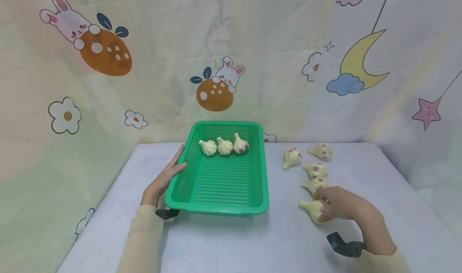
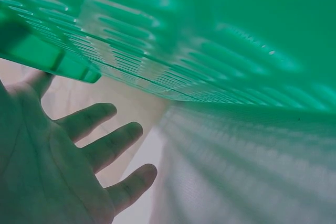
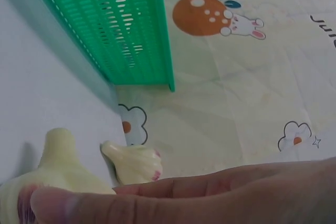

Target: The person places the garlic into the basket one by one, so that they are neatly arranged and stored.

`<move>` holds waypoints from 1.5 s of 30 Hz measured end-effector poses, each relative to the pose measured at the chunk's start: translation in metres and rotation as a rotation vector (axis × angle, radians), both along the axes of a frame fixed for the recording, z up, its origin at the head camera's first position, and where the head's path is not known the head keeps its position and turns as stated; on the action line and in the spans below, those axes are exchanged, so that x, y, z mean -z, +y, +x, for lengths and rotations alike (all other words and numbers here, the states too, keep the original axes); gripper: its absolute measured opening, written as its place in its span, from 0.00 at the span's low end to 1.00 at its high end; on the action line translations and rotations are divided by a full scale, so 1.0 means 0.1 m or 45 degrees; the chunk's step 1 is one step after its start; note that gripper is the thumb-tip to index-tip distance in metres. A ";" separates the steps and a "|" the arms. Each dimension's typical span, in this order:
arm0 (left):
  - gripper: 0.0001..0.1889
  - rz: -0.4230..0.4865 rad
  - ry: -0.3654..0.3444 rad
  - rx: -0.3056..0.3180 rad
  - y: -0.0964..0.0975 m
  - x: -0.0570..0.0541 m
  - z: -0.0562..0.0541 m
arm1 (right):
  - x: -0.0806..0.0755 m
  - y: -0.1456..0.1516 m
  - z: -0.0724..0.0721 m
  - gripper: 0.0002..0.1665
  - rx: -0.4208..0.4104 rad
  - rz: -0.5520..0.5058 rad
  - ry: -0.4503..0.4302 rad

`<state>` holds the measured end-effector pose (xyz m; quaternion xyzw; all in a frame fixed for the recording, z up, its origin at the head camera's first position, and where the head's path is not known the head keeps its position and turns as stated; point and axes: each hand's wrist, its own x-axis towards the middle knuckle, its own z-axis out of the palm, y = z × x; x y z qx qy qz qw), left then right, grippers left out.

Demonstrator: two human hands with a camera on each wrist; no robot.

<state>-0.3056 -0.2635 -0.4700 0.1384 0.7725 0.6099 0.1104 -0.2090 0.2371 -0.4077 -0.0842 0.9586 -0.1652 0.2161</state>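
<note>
My right hand (image 1: 341, 204) pinches the nearest garlic bulb (image 1: 311, 209) between thumb and fingers, its stem pointing left. The right wrist view shows that bulb (image 3: 63, 166) close up, with the thumb across its purple-streaked side. Just behind it lies another garlic bulb (image 1: 313, 184), partly covered by my fingers. My left hand (image 1: 164, 181) rests against the left rim of a green plastic basket (image 1: 266, 176), its fingers straight and spread. In the left wrist view the open palm (image 2: 47, 161) faces the slotted basket wall (image 2: 173, 72). Three garlic bulbs (image 1: 224, 146) sit in a row at the basket's far end.
Farther back on the right of the white table (image 1: 216, 245) lie more loose garlic bulbs, among them one (image 1: 291, 157) nearer the basket and one (image 1: 322, 150) at the back. A printed cloth (image 1: 162, 84) with rabbits and flowers hangs behind the table.
</note>
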 end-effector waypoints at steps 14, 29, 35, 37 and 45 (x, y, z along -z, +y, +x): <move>0.32 -0.009 -0.001 -0.002 -0.01 0.01 0.00 | 0.05 -0.11 -0.02 0.37 -0.120 -0.070 0.094; 0.34 -0.001 0.010 0.001 -0.01 -0.01 0.01 | 0.15 -0.21 -0.08 0.32 -0.130 -0.238 0.158; 0.34 -0.003 0.014 -0.001 -0.01 0.01 0.00 | 0.21 -0.24 -0.13 0.33 -0.081 -0.235 0.170; 0.34 0.000 0.010 -0.006 -0.01 0.01 0.00 | 0.23 -0.25 -0.15 0.34 -0.072 -0.238 0.184; 0.34 0.007 -0.002 -0.009 -0.01 0.02 0.00 | 0.28 -0.27 -0.19 0.35 -0.093 -0.294 0.312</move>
